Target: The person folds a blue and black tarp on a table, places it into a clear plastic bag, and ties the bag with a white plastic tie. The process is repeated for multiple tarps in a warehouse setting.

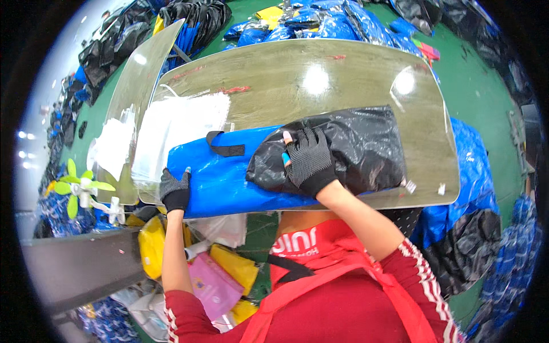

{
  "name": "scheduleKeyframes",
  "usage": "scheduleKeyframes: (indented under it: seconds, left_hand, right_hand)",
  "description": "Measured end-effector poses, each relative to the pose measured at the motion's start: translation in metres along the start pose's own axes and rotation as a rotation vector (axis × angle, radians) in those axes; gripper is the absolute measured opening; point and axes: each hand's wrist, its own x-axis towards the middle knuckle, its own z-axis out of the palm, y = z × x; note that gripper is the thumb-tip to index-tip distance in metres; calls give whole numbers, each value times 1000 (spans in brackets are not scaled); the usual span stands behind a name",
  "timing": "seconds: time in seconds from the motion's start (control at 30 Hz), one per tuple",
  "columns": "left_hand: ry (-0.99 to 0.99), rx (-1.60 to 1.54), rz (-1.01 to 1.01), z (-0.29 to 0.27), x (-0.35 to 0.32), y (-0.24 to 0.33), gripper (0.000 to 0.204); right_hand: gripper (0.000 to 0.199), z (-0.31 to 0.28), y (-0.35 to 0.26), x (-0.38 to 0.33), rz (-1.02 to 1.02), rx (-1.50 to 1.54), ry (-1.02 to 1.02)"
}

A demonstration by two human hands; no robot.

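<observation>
Head view: left grip clasps the blue bag's end; right grip presses spread-fingered on black bag.

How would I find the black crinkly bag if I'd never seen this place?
Look at the big shiny metal table. A long blue bag lies along its near edge, and the black plastic bag sits on its right end, under the gloved right hand.

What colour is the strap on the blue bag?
Black; the strap on the blue bag shows best in the head view.
</observation>
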Motion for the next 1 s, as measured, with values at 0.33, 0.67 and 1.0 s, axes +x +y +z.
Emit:
scheduleKeyframes:
  seconds: [0.33,0.67,1.0]
  left_hand:
    - [-446,-603,141,9,17,-1,89]
    - [-823,-1078,57,-69,-9,32,69]
    - [-356,-661,1291,-179,-86,293,45]
  right_hand:
    - [48,-40,52,-33,135,-121,-33]
    - [51,5,36,-13,250,-175,-176]
    - [45,-22,40,-16,235,433,-127]
